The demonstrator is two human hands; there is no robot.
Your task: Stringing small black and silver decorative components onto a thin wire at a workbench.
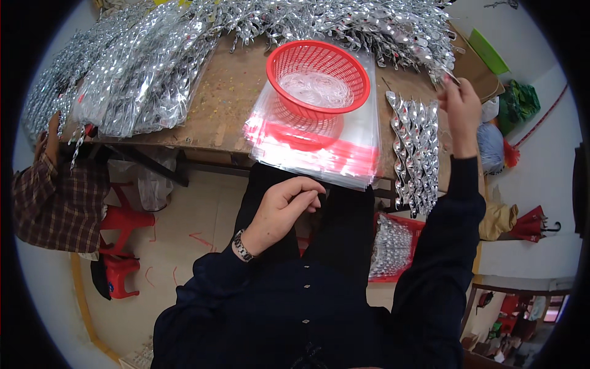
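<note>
My right hand (461,111) reaches to the far right edge of the table, its fingers closed on the tip of a silver twisted strip at the end of a large heap of silver twisted strips (344,21). A row of several such strips (418,147) lies next to it, hanging over the near edge. My left hand (286,206) is loosely curled above my lap, with no thing visible in it. Just beyond it lies a stack of clear plastic bags with red bands (350,154). On the bags stands a red plastic basket (362,83) holding clear loops, perhaps rubber bands (316,89).
Clear bags filled with silver strips (147,92) cover the table's left side. A person in a plaid shirt (67,197) works at the far left, near red stools (123,224). Below the table, a red crate (415,230) holds silver strips. A folded umbrella (528,224) lies at right.
</note>
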